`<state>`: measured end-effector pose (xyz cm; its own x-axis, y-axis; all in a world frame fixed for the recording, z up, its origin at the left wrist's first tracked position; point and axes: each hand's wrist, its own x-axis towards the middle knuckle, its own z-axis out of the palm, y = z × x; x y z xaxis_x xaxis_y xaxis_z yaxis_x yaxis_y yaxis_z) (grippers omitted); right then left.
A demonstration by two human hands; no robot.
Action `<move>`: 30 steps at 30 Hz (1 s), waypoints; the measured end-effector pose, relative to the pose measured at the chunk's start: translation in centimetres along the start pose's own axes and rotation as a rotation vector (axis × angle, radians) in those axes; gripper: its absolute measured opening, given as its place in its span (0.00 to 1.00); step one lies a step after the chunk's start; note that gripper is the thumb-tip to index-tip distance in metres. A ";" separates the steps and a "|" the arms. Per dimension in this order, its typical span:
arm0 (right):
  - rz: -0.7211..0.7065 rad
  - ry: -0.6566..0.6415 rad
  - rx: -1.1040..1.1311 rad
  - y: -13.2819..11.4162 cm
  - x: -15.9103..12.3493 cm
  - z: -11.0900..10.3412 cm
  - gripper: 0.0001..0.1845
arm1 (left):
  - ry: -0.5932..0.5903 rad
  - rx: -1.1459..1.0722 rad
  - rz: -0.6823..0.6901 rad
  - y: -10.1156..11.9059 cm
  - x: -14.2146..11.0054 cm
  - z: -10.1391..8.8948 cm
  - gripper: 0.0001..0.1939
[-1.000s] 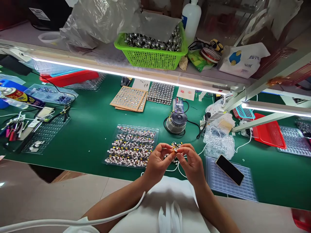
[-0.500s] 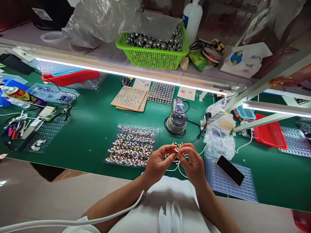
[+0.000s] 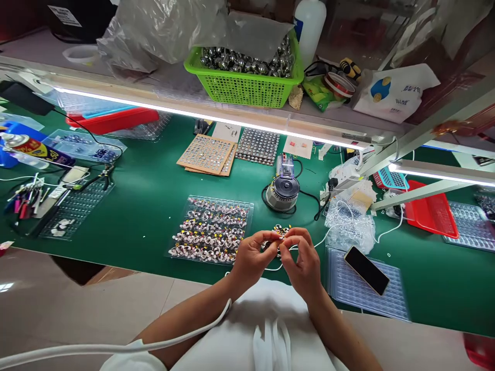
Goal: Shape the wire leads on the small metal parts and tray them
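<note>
My left hand (image 3: 253, 256) and my right hand (image 3: 303, 260) meet at the fingertips over the near edge of the green bench. Both are pinched closed on something small, mostly covered by the fingers, so its kind cannot be made out. Just behind the fingers lies a pile of small parts (image 3: 281, 230) with yellow bits, partly hidden by the hands. Left of my left hand is a clear tray (image 3: 250, 211) bearing rows of small white ring-like parts (image 3: 209, 239) with yellow and red bits. A white cord (image 3: 320, 242) runs on the bench beside my right hand.
A round grey device (image 3: 282, 193) with a black cable stands behind the hands. A phone (image 3: 366, 270) lies on stacked clear trays (image 3: 390, 304) at right. Tools, including pliers (image 3: 101, 178), are at left. Overhead, a shelf holds a green basket (image 3: 245, 93) of shiny balls.
My right hand has shifted slightly left and its fingers are drawn closer to my left fingertips. The small thing between them is now more covered. The view has tilted slightly.
</note>
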<state>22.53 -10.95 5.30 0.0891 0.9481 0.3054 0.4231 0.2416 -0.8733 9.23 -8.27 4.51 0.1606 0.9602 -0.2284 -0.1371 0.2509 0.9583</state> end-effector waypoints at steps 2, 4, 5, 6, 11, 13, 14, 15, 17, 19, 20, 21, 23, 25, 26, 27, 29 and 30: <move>-0.001 -0.014 0.021 -0.1 0.0 0.0 0.07 | -0.004 -0.057 -0.027 -0.1 0.1 0.0 0.06; 0.023 -0.022 0.047 0.1 0.0 -0.1 0.07 | -0.008 -0.126 -0.067 -0.1 0.1 0.0 0.07; 0.047 -0.025 0.064 0.2 0.0 -0.1 0.07 | -0.008 -0.159 -0.088 -0.1 0.2 0.0 0.07; 0.075 -0.028 0.082 0.4 0.0 -0.2 0.06 | -0.009 -0.187 -0.105 0.0 0.2 0.0 0.08; 0.161 -0.021 0.157 1.1 0.0 -0.1 0.04 | -0.018 -0.264 -0.154 0.2 0.1 0.1 0.09; 0.173 -0.015 0.170 1.3 -0.1 0.0 0.04 | -0.015 -0.271 -0.153 0.3 0.0 0.2 0.10; 0.178 -0.014 0.173 1.3 -0.1 0.0 0.04 | -0.012 -0.270 -0.150 0.4 0.0 0.2 0.10; 0.181 -0.015 0.175 1.3 -0.1 0.0 0.04 | -0.009 -0.268 -0.147 0.4 0.0 0.2 0.10; 0.185 -0.014 0.179 1.3 -0.1 0.0 0.04 | -0.012 -0.261 -0.144 0.4 0.0 0.2 0.10; 0.186 -0.013 0.182 1.3 -0.1 0.1 0.04 | -0.022 -0.252 -0.140 0.3 0.0 0.1 0.10; 0.186 -0.012 0.184 1.3 0.0 0.1 0.04 | -0.027 -0.247 -0.138 0.3 0.0 0.1 0.09; 0.187 -0.011 0.185 1.4 0.0 0.1 0.04 | -0.031 -0.241 -0.136 0.3 0.0 0.1 0.09; 0.192 -0.009 0.186 1.4 0.0 0.1 0.04 | -0.031 -0.224 -0.131 0.2 0.0 0.1 0.09; 0.195 -0.007 0.188 1.4 0.0 0.1 0.04 | -0.026 -0.201 -0.125 0.2 -0.1 0.1 0.09; 0.196 -0.006 0.188 1.4 0.0 0.1 0.04 | -0.025 -0.186 -0.120 0.2 -0.1 0.1 0.09; 0.196 -0.006 0.188 1.4 0.0 0.1 0.04 | -0.025 -0.167 -0.113 0.2 -0.1 0.1 0.09; 0.197 -0.004 0.184 1.4 0.0 0.1 0.04 | -0.028 -0.110 -0.089 0.2 -0.3 0.0 0.08; 0.200 -0.003 0.180 1.4 0.0 0.1 0.04 | -0.028 -0.072 -0.071 0.3 -0.4 0.0 0.08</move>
<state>23.04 -10.60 4.08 0.1515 0.9813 0.1191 0.2302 0.0822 -0.9697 9.10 -8.54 4.84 0.1995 0.9362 -0.2895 -0.1939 0.3273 0.9248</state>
